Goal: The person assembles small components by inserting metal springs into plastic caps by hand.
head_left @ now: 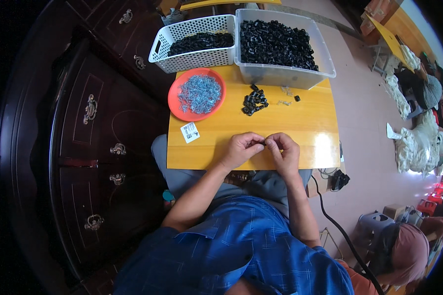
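Part, small and dark [265, 143], sits near the table's [305, 123] front edge, left hand [244, 148] and right hand [284, 152] pinching it in a fingertip grip. Keep both steady, the part square; black pieces [254, 102] lie toward the back edge.

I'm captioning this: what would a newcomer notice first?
Probably the red plate of silvery metal pieces, left on the table. Behind it stand a white basket and, rightward, a translucent bin, both holding black parts. The left hand and right hand meet over the table's near part.
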### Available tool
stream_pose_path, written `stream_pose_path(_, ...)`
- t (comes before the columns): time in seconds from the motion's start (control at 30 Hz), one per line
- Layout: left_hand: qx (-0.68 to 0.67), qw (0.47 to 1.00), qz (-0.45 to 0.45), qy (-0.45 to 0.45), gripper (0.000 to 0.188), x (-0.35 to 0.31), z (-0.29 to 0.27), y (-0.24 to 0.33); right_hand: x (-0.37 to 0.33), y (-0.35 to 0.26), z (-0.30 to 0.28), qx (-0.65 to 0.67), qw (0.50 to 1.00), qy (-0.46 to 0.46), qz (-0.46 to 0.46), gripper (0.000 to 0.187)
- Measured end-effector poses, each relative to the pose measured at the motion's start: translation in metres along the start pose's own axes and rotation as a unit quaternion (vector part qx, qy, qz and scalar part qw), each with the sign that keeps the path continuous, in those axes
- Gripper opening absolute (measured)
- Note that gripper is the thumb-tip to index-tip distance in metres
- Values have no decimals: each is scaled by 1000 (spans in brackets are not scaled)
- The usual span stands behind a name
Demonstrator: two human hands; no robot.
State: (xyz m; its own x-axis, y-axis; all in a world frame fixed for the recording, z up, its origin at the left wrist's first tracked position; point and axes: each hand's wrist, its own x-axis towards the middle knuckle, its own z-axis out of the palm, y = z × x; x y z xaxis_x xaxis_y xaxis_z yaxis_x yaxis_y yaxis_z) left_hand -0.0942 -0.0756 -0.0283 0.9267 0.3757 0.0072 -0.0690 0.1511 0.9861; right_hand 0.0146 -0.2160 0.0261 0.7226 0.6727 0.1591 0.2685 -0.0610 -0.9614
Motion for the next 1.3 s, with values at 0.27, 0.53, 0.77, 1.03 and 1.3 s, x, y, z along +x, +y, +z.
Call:
stream_pose_path(0.27,-9,999,32,31,14,1,8,2,0,-10,-4,-124,988,-10,-96,6)
stream_pose_path(0.53,-22,1000,0,-17,14,0,2,15,-4,19,0,227,966,-63,108,14)
stream_pose_path(0.77,-90,995,20,-36,15,3,-2,14,11,25,-11,215,943,-190,166,19)
stream_pose_path(1.03,-168,985,-12,29,13,6,-11,15,69,33,7,-75,997,-5,-10,10)
stream_pose_path(1.3,-172,984,-19,41,12,5,-10,16,103,43,19,-278,952,25,-124,19)
